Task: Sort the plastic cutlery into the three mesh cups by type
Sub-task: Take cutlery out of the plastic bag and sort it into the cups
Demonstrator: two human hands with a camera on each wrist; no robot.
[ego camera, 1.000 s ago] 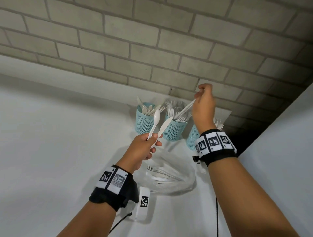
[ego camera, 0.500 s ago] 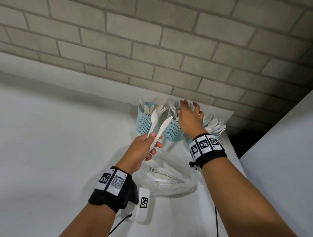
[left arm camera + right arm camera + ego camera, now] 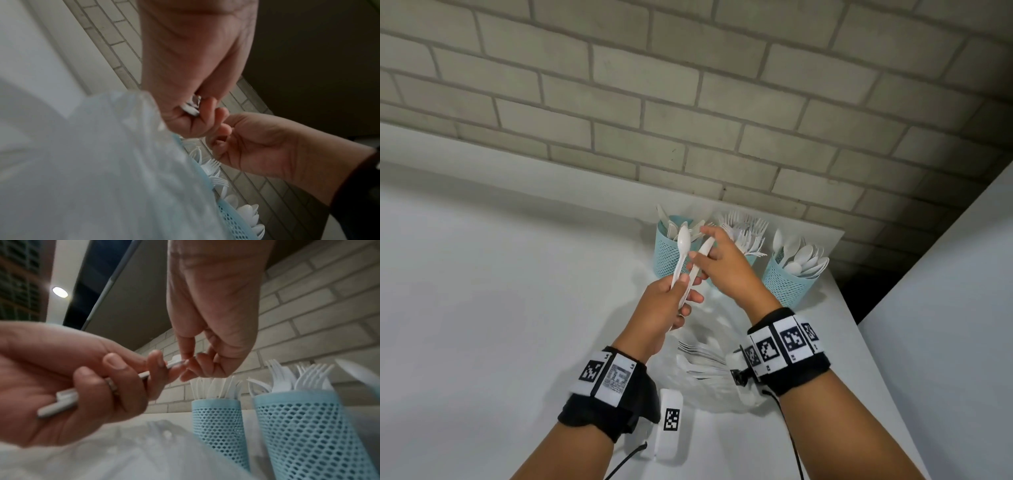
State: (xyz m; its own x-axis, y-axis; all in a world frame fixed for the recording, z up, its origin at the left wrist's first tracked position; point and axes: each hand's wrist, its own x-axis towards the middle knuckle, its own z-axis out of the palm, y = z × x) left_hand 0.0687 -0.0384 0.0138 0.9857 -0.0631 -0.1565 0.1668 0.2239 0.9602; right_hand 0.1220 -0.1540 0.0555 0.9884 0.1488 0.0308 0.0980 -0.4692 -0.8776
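My left hand (image 3: 683, 294) is raised over the table and grips two white pieces by their handles, a spoon (image 3: 683, 244) and a knife (image 3: 707, 244). My right hand (image 3: 722, 263) has reached across and pinches the knife's blade end between thumb and finger; the right wrist view shows that pinch (image 3: 185, 361) beside the left hand (image 3: 82, 378). Three pale blue mesh cups stand by the brick wall: the left cup (image 3: 664, 257) holds knives, the middle one, mostly hidden behind my right hand, holds forks (image 3: 748, 229), and the right cup (image 3: 786, 286) holds spoons.
A clear plastic bag (image 3: 705, 363) with more white cutlery lies on the white table (image 3: 500, 308) below my hands. A small white tagged block (image 3: 671, 421) sits near my left wrist. The table's right edge (image 3: 849, 308) runs just past the spoon cup.
My right hand lowered a fork into the middle cup, then swung left to my left hand and took hold of the knife. The left hand stayed about where it was.
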